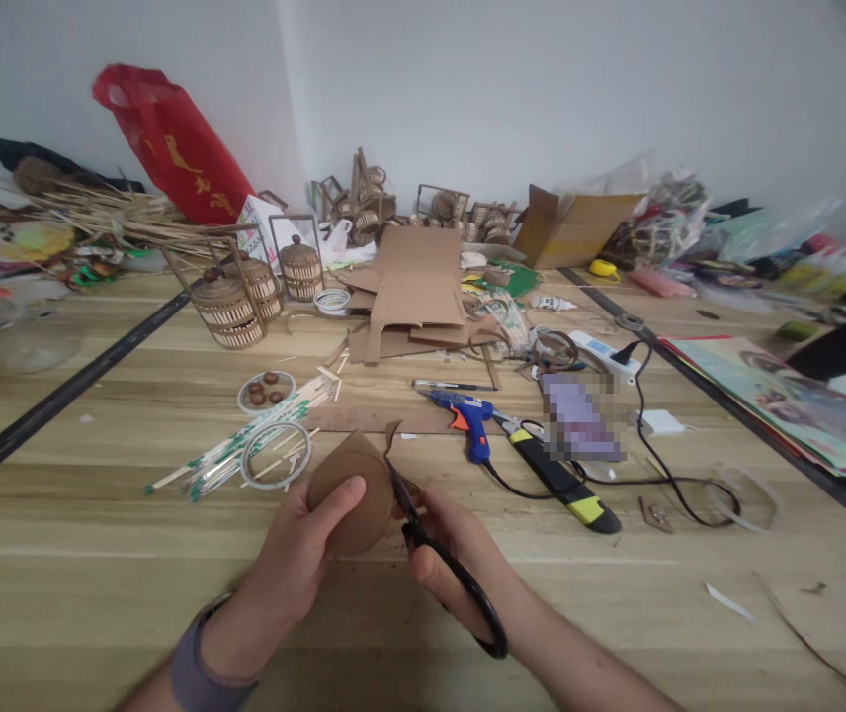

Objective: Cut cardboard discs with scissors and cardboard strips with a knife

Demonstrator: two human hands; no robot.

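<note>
Two bare hands, forearms angled in from the lower edge and converging at centre: left hand (304,559) pinching, thumb extended forward on top; right hand (453,559) curled closed, just beside it.

On the surface (97,593), my left grip (296,564) holds the cardboard disc (353,489) near me; scissors (445,559) in my right grip (460,554) meet its right edge. The glue gun (469,420) lies behind, sticks (245,445) left.

Soft even light, blurred warped edges.
</note>
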